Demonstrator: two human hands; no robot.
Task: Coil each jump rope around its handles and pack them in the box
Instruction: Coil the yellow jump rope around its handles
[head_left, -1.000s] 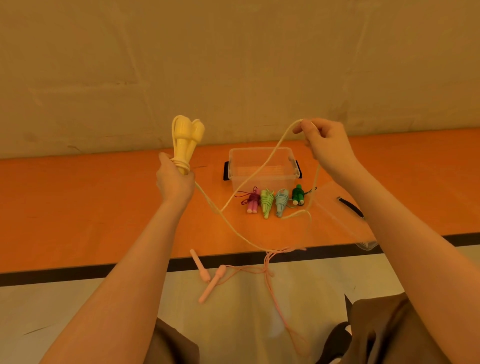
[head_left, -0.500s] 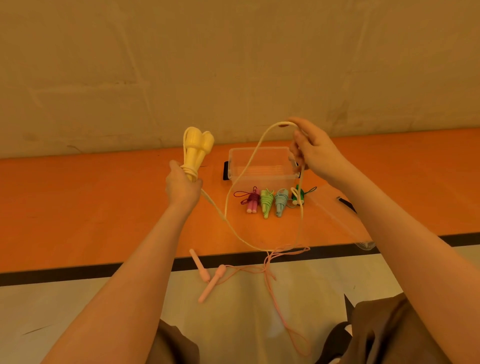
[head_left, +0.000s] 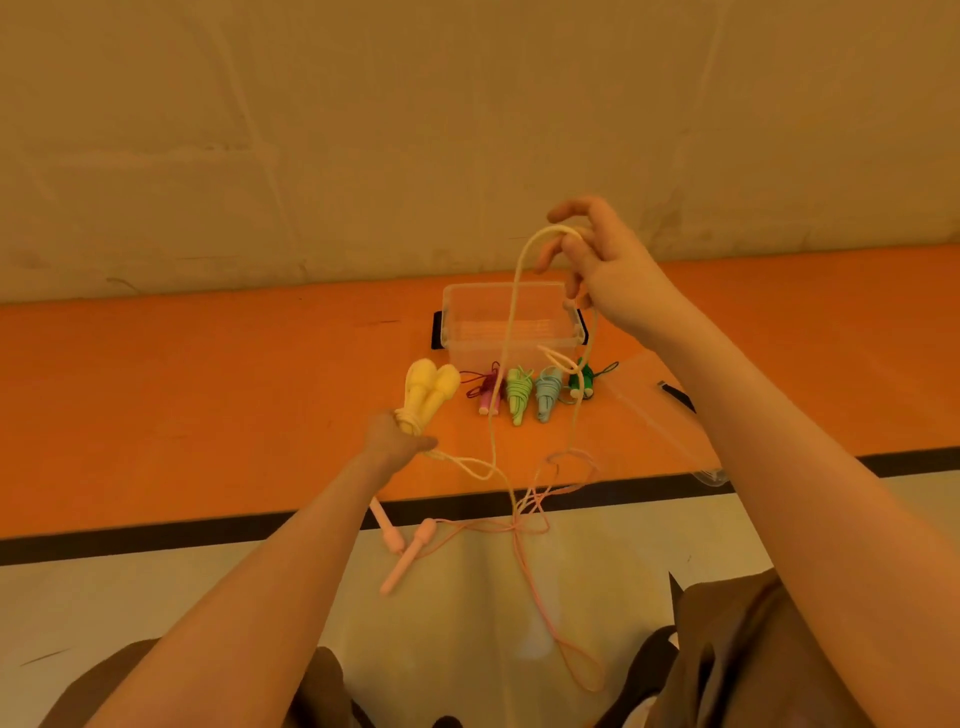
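Orange flooring (head_left: 182, 415) fills the middle band of the frame beneath a pale wall, with a black stripe and lighter floor lower down; no desk is seen, everything lies on the floor. At centre, slightly above the middle, a clear plastic box (head_left: 511, 325) stands open, and its lid (head_left: 660, 410) lies flat just to the right. In front of the box a row of four coiled ropes (head_left: 535, 392) is set out in magenta, light green, light blue and dark green; none has yet been packed. Lower centre, a pink rope (head_left: 405, 545) lies loose, its two handles side by side and its cord trailing toward the bottom of the frame.

The yellow rope (head_left: 511, 332) is the one in work. Its paired handles (head_left: 428, 387) are grasped by the left hand (head_left: 397, 441) left of centre, with a few turns already wrapped near the grip. The right hand (head_left: 608, 265) is raised in the upper right, and a loop of cord is draped over its curled fingers.

For a neat coil, light tension should be kept on the cord, each turn laid beside the last along the handles, and the handles held parallel. The slack appears to cross the pink cord near the stripe; it is best lifted free before further winding, lest the two tangle.
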